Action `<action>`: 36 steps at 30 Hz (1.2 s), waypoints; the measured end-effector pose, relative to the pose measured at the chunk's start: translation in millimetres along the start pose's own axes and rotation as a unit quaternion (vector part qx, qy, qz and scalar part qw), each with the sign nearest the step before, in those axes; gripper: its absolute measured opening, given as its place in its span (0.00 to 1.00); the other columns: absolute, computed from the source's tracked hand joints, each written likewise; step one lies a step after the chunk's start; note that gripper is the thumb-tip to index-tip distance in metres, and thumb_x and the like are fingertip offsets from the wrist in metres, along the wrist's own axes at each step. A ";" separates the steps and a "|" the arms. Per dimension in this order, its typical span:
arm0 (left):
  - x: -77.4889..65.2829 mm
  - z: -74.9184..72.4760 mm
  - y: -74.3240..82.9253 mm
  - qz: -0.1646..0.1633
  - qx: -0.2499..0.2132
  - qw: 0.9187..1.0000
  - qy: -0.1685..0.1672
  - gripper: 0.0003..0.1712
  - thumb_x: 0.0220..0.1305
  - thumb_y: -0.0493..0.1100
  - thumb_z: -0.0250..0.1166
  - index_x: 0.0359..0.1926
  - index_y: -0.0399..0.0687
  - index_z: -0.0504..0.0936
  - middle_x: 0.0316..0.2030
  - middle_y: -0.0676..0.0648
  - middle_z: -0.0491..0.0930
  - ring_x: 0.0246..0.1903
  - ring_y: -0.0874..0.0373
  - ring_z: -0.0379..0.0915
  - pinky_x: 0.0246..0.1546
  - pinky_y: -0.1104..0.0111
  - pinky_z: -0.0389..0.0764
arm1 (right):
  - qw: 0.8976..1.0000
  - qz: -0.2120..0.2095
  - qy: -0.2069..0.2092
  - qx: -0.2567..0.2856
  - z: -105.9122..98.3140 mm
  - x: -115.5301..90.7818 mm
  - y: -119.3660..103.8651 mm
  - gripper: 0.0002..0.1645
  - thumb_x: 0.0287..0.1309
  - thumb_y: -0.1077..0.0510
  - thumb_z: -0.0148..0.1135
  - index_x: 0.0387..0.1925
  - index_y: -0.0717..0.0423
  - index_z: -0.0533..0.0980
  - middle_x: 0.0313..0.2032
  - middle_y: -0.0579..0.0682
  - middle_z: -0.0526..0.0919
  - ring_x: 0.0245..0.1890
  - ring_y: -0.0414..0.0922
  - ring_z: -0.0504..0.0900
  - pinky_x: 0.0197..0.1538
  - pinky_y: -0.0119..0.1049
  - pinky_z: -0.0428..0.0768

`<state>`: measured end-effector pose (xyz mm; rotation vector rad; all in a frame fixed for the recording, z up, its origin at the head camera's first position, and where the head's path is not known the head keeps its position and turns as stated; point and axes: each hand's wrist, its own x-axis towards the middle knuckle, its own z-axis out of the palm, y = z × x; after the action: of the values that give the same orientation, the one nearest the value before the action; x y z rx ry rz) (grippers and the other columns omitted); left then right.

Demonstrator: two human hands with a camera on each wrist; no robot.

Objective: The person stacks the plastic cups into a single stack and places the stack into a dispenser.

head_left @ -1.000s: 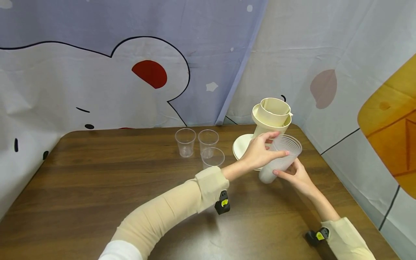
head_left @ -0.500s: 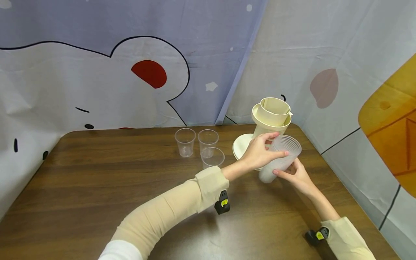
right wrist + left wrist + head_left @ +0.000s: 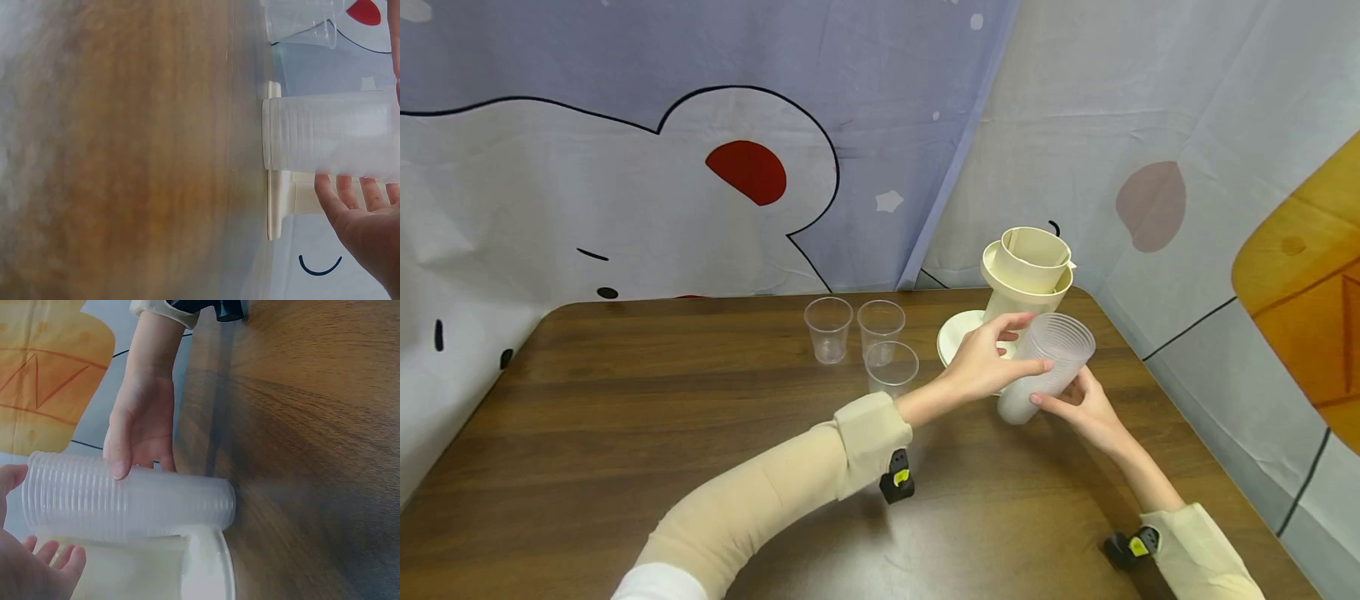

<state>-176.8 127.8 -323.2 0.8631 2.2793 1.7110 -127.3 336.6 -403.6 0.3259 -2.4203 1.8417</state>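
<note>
A nested stack of clear plastic cups (image 3: 1060, 346) leans in front of a cream plastic stand at the table's right side. My right hand (image 3: 1093, 417) holds the stack low on its side, between thumb and fingers. My left hand (image 3: 981, 364) is beside the stack's rim end, thumb extended, fingers loosely bent. In the left wrist view, the left fingertips (image 3: 76, 557) are just off the cups. Three single clear cups stand upright left of the hands: a left cup (image 3: 829, 329), a back cup (image 3: 881, 321) and a front cup (image 3: 891, 354), partly overlapped by the left arm.
The cream stand (image 3: 1026, 287) has a wide ring, an upper tube and a round white base (image 3: 957, 333), close behind the stack. A brown wooden table (image 3: 625, 417) reaches back to a printed cloth (image 3: 625, 183). More cloth hangs along the right edge.
My left hand has drawn back a little to the left, its thumb and fingers easing away from the cup stack. The right hand and the stack stay almost still.
</note>
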 end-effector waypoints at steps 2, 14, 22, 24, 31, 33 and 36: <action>-3.1 -2.3 -0.6 -0.004 -0.003 1.000 0.002 0.37 0.53 0.47 0.72 0.64 0.49 0.71 0.63 0.51 0.74 0.58 0.56 0.74 0.56 0.71 0.77 | 1.000 -0.001 0.002 -0.002 0.0 0.1 0.0 0.38 0.58 0.70 0.60 0.65 0.45 0.59 0.54 0.34 0.74 0.51 0.29 0.77 0.49 0.23 0.79; -16.6 -17.7 -2.5 0.004 -0.036 0.999 0.020 0.38 0.52 0.43 0.73 0.64 0.47 0.70 0.59 0.46 0.76 0.55 0.53 0.75 0.55 0.72 0.77 | 1.000 -0.009 0.004 -0.009 -1.2 0.7 0.7 0.38 0.57 0.71 0.60 0.64 0.46 0.59 0.54 0.34 0.73 0.52 0.28 0.76 0.50 0.21 0.78; -24.8 -34.7 -6.4 0.009 -0.035 0.999 0.039 0.38 0.52 0.42 0.73 0.65 0.49 0.69 0.59 0.46 0.76 0.56 0.53 0.75 0.57 0.68 0.77 | 1.000 -0.016 0.009 -0.018 -2.1 2.1 1.5 0.38 0.56 0.72 0.61 0.63 0.44 0.61 0.52 0.34 0.74 0.51 0.28 0.76 0.49 0.21 0.78; -26.6 -39.8 -7.9 0.012 -0.035 0.998 0.047 0.38 0.52 0.41 0.73 0.64 0.49 0.69 0.59 0.45 0.77 0.56 0.52 0.75 0.57 0.65 0.77 | 1.000 -0.019 0.009 -0.019 -2.3 2.6 1.9 0.38 0.56 0.72 0.61 0.63 0.43 0.61 0.52 0.34 0.74 0.51 0.28 0.76 0.49 0.21 0.78; -32.5 -58.4 -13.5 0.012 -0.049 0.995 0.080 0.37 0.52 0.39 0.73 0.64 0.48 0.70 0.58 0.44 0.77 0.56 0.51 0.75 0.57 0.64 0.78 | 1.000 -0.017 0.012 -0.020 -3.6 2.4 2.2 0.38 0.55 0.72 0.61 0.62 0.43 0.61 0.51 0.34 0.74 0.51 0.28 0.76 0.49 0.20 0.78; -33.9 -63.3 -15.5 0.012 -0.051 0.994 0.091 0.37 0.52 0.39 0.73 0.63 0.48 0.70 0.57 0.44 0.77 0.56 0.51 0.75 0.56 0.65 0.78 | 1.000 -0.017 0.012 -0.018 -4.5 1.8 2.0 0.38 0.55 0.72 0.61 0.62 0.43 0.61 0.52 0.34 0.74 0.51 0.28 0.76 0.49 0.20 0.78; -35.3 -69.7 -19.0 0.013 -0.046 0.994 0.102 0.37 0.52 0.39 0.73 0.63 0.49 0.70 0.57 0.44 0.77 0.55 0.51 0.76 0.56 0.64 0.79 | 1.000 -0.020 0.011 -0.013 -5.6 0.8 1.7 0.38 0.55 0.73 0.61 0.62 0.43 0.61 0.52 0.35 0.74 0.51 0.28 0.76 0.49 0.21 0.78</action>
<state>-186.2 48.0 -324.9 0.7338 2.2988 1.9815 -128.7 342.2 -403.5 0.3473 -2.4035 1.7882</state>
